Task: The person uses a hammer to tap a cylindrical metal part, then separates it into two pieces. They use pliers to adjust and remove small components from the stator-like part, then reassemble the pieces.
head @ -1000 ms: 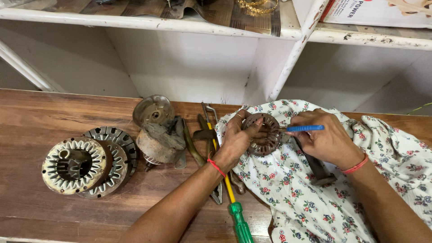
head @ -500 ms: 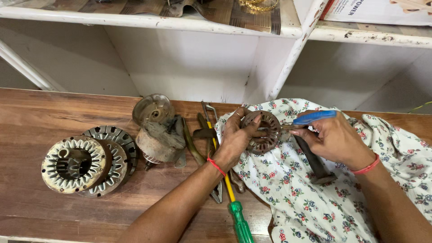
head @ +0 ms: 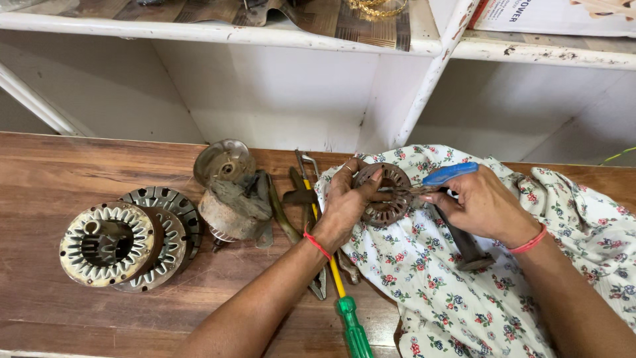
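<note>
Both hands work on a small stator over the floral cloth.

The left hand point(head: 344, 205) has its grip closed around the rusty stator point(head: 384, 194) – held above the cloth point(head: 464, 292), toward the counter's point(head: 40, 172) back edge. The right hand point(head: 483, 207) grips blue-handled pliers point(head: 445, 176), their tip at the stator's rim. Two larger stators point(head: 126, 245) sit stacked near the left end – a green screwdriver point(head: 344, 311) lies toward the front edge.
</note>
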